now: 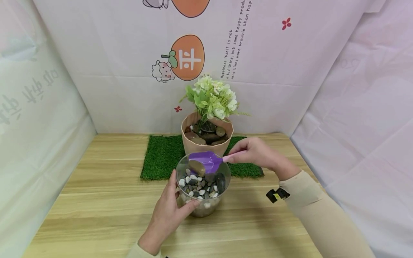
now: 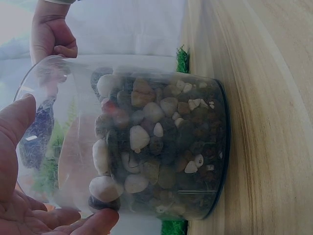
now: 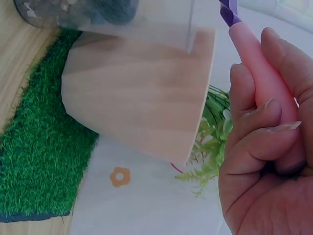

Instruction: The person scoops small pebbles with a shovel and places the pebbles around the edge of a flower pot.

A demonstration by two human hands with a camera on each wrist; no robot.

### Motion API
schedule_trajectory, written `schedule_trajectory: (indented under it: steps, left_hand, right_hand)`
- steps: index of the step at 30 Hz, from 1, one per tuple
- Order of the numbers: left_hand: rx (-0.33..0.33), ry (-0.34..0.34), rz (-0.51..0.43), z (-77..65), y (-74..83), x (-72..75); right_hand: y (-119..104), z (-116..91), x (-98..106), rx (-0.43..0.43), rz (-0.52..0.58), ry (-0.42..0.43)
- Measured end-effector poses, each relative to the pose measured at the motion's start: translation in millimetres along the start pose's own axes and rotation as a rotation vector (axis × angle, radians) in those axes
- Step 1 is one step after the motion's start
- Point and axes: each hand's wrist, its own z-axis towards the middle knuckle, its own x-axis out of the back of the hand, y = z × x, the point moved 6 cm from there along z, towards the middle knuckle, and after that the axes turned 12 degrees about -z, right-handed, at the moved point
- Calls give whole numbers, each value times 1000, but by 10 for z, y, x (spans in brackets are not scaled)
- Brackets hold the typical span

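My right hand (image 1: 256,154) grips the pink handle of a small toy shovel (image 1: 206,161), seen close in the right wrist view (image 3: 264,73). The shovel's purple blade is over the mouth of a clear plastic container (image 1: 201,211), with a brown stone (image 1: 196,167) at the blade's front edge. Black, white and grey pebbles (image 1: 201,186) fill the container's lower part. My left hand (image 1: 171,206) holds the container at its left and front, thumb near the rim. Behind it stands a beige flowerpot (image 1: 188,143) with large stones and pale green-white flowers (image 1: 214,96).
A green artificial-grass mat (image 1: 158,161) lies under the flowerpot on the wood-grain table (image 1: 106,193). Printed white cloth (image 1: 129,104) hangs behind and at both sides. The flowerpot's front is right behind the container.
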Motion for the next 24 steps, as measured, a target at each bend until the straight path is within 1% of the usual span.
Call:
schedule_trajectory:
  steps: [5,14,17,21,24]
  left_hand:
    - [11,0,5,-1,6,1]
    - [-5,6,32,-9,15,1]
    - [-2,6,38,-10,13,0]
    - [-1,5,37,-11,18,0]
    - [0,6,37,-14,19,1]
  right_hand:
    - [41,-18,116,-22,-7,25]
    - [165,-41,320,-65,-29,90]
    - [226,-65,392,-106,-57,110]
    - [304,-95,471,-160,-58,122]
    - [353,-107,517,-182,-52,130]
